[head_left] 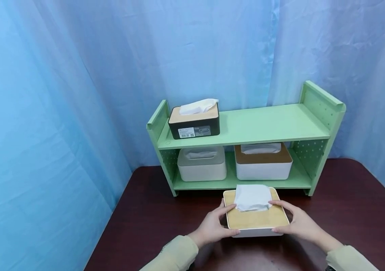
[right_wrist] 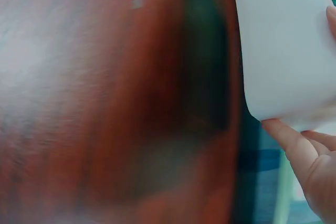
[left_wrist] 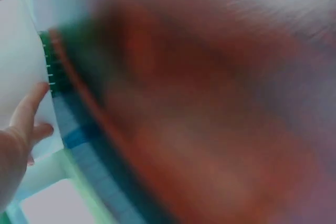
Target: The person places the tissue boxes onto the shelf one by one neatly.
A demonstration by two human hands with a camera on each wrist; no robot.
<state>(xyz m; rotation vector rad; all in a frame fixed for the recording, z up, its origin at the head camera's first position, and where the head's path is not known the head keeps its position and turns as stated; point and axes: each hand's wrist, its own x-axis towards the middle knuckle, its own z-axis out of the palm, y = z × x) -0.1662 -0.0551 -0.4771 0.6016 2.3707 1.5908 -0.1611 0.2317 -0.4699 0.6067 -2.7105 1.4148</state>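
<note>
A white tissue box (head_left: pixel 258 220) with a light wood lid is held between both hands, low over the dark table and in front of the shelf. A white tissue (head_left: pixel 252 197) sticks out of its top. My left hand (head_left: pixel 214 226) grips the left side, thumb at the near left corner and fingers along the edge. On the other side my right hand (head_left: pixel 301 224) grips it, thumb near the front right corner and a finger reaching over the lid. The box's smooth white wall (right_wrist: pixel 286 45) fills the upper right of the right wrist view, with fingers (right_wrist: pixel 294 145) at its corner.
A green two-level shelf (head_left: pixel 263 122) stands at the back. On its top left sits a black tissue box (head_left: pixel 196 130); below are a grey-white one (head_left: pixel 202 171) and a brown-topped white one (head_left: pixel 263 171). Blue curtains (head_left: pixel 196 49) hang behind the dark table (head_left: pixel 358 199).
</note>
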